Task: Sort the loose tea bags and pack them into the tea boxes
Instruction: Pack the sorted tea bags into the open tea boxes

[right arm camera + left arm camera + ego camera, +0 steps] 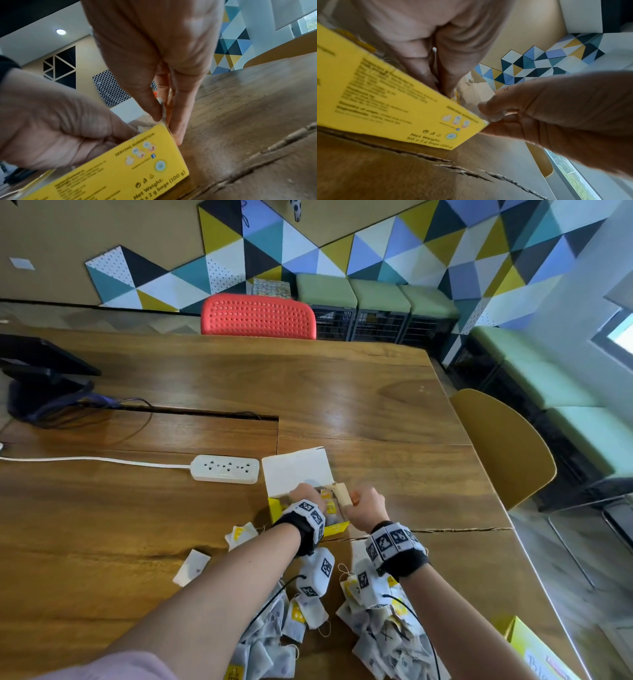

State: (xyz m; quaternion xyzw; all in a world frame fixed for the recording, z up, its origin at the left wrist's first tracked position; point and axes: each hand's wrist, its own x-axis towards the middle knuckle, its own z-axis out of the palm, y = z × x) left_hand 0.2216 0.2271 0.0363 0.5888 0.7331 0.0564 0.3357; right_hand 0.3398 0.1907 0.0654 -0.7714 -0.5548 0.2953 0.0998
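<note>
A yellow tea box stands open on the wooden table, its white lid tipped back. Tea bags with yellow tags show inside it. My left hand reaches down into the box; the front wall hides its fingertips. My right hand pinches the box's right side flap between thumb and fingers. Heaps of loose tea bags lie under my forearms, and two single bags lie to the left.
A second yellow box sits at the table's near right corner. A white power strip lies left of the open box, and a black device stands at far left. A yellow chair and a red chair stand beside the table.
</note>
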